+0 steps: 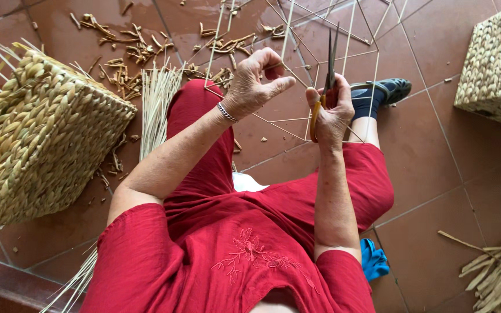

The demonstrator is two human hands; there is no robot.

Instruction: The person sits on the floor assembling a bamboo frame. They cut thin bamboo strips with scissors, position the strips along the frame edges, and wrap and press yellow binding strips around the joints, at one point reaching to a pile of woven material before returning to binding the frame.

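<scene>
The right hand [333, 113] is clenched around a pair of scissors with yellow handles and long dark blades [326, 81], the blades pointing up and away from the body, nearly closed. The left hand [256, 78] is raised just beside it, thumb and forefinger pinched on a thin pale rod of a wire-like frame of straight white rods [343, 55]. This frame is a skeletal open lattice, its rods meeting at angles and spreading over the reddish-brown tiled floor [436, 145] in front of the knees, towards the top edge of the floor in view. The two hands are close but not touching.

A half-woven basket of thick straw-coloured plaited fibre [36, 139], with bare white rods sticking out of its upper edge, stands at the floor's left edge. A bundle of thin pale reeds [156, 104] lies beside the left knee, with short cut fibre scraps [129, 52] scattered beyond it. Another woven basket [494, 64] sits at the top right corner, and loose dried fibre strands [500, 272] lie at the bottom right.
</scene>
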